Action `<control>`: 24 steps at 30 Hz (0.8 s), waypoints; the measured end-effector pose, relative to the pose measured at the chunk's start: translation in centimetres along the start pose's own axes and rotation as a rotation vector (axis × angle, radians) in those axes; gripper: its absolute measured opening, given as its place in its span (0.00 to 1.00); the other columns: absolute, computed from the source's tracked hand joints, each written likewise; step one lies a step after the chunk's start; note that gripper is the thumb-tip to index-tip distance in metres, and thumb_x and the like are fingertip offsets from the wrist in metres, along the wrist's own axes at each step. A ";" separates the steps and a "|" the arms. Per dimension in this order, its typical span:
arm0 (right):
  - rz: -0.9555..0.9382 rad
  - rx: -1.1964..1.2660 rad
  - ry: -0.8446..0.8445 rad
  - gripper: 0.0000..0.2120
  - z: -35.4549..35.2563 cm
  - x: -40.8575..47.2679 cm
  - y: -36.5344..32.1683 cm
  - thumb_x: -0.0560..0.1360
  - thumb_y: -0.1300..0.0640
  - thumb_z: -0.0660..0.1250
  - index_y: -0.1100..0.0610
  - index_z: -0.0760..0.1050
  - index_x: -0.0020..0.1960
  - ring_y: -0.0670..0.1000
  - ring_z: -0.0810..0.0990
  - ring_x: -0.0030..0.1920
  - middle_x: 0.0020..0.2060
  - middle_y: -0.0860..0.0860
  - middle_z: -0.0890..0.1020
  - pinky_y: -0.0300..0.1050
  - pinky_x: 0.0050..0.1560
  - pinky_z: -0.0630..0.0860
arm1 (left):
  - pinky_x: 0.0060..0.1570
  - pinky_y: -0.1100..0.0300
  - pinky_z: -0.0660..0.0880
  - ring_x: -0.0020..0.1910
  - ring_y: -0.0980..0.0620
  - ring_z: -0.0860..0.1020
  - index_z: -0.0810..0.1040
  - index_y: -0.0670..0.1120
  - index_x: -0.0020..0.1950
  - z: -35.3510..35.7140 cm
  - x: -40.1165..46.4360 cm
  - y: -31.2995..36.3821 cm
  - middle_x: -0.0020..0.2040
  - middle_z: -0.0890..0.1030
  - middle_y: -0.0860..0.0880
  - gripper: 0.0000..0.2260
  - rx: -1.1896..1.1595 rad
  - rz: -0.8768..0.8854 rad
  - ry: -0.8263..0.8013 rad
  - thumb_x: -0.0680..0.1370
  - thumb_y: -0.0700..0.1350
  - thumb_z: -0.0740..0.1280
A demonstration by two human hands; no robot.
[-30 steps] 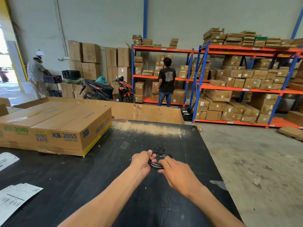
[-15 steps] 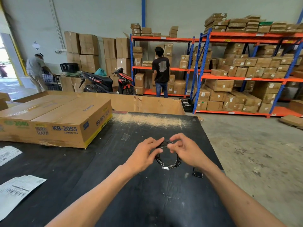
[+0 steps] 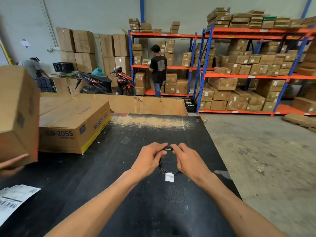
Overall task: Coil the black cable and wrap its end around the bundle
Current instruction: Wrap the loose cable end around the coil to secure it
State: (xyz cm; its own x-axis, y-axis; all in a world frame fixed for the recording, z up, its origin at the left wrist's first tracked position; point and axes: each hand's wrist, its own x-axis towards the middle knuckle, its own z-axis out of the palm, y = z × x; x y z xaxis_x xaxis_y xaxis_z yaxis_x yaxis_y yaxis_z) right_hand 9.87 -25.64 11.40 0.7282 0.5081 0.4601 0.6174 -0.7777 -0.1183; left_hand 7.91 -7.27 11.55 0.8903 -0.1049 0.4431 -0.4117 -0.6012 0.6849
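Note:
A thin black cable (image 3: 161, 166) is coiled into a small round bundle held just above the black table (image 3: 153, 211). My left hand (image 3: 148, 159) pinches the coil's top left. My right hand (image 3: 187, 159) pinches the top right, and the fingertips of both hands almost meet. A white tag (image 3: 169, 177) hangs from the bottom of the coil. Part of the loop is hidden behind both hands.
A flat KB-2055 carton (image 3: 73, 129) lies on the table at the left. Another person's hand (image 3: 10, 164) holds a brown box (image 3: 17, 113) at the far left. Paper labels (image 3: 13, 200) lie near the front left edge. The table's right edge drops to concrete floor (image 3: 265, 159).
The coil went from a flattened bunch to an open ring held up by both hands. The white tag now hangs below it. A brown box held by another person came in at the left.

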 end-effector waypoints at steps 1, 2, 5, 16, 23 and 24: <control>0.008 0.008 0.010 0.18 0.1 -0.1 0.0 0.79 0.67 0.63 0.62 0.75 0.68 0.66 0.84 0.47 0.49 0.61 0.79 0.57 0.39 0.79 | 0.50 0.71 0.73 0.43 0.54 0.82 0.82 0.44 0.64 0.1 -0.1 -0.1 0.47 0.85 0.46 0.13 -0.054 -0.046 0.010 0.79 0.40 0.69; 0.015 0.023 0.014 0.18 0.3 -0.1 0.1 0.77 0.68 0.64 0.62 0.77 0.67 0.66 0.84 0.46 0.49 0.61 0.80 0.56 0.39 0.79 | 0.49 0.70 0.74 0.43 0.54 0.83 0.83 0.45 0.61 0.4 -0.1 -0.3 0.45 0.86 0.46 0.12 -0.115 -0.115 0.027 0.78 0.40 0.70; 0.057 0.107 -0.015 0.15 1.1 -0.2 0.4 0.81 0.63 0.63 0.58 0.79 0.66 0.65 0.83 0.47 0.48 0.59 0.81 0.57 0.46 0.79 | 0.43 0.68 0.76 0.38 0.54 0.84 0.86 0.45 0.54 1.1 -0.2 -1.1 0.40 0.87 0.46 0.08 -0.314 -0.323 0.074 0.77 0.39 0.72; 0.551 0.248 -0.060 0.11 1.9 1.1 8.2 0.80 0.60 0.65 0.55 0.86 0.54 0.59 0.84 0.54 0.50 0.56 0.87 0.45 0.53 0.75 | 0.46 0.62 0.80 0.33 0.58 0.84 0.88 0.48 0.47 3.9 0.1 -4.2 0.40 0.87 0.50 0.07 -0.305 -0.556 0.237 0.75 0.38 0.71; 0.073 -0.329 -0.627 0.30 4.5 -1.4 13.8 0.77 0.63 0.67 0.40 0.71 0.74 0.55 0.69 0.72 0.80 0.46 0.61 0.52 0.63 0.76 | 0.42 0.65 0.77 0.29 0.63 0.81 0.88 0.49 0.47 5.5 0.2 -6.4 0.36 0.86 0.52 0.06 -0.285 -0.655 0.225 0.74 0.40 0.72; 0.029 -0.378 -0.669 0.27 5.1 -1.6 13.9 0.79 0.61 0.66 0.41 0.71 0.74 0.55 0.69 0.72 0.80 0.45 0.60 0.52 0.63 0.75 | 0.42 0.65 0.77 0.29 0.63 0.81 0.88 0.49 0.47 5.7 0.3 -6.5 0.36 0.86 0.52 0.06 -0.284 -0.664 0.219 0.74 0.40 0.72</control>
State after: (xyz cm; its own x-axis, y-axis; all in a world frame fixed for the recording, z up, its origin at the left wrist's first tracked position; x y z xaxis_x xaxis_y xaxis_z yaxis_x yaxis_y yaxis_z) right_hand 18.81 -35.33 4.50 0.8418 0.5080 -0.1828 0.5393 -0.8066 0.2421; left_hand 11.95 -7.95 3.92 0.9219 0.3861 -0.0303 0.1372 -0.2525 0.9578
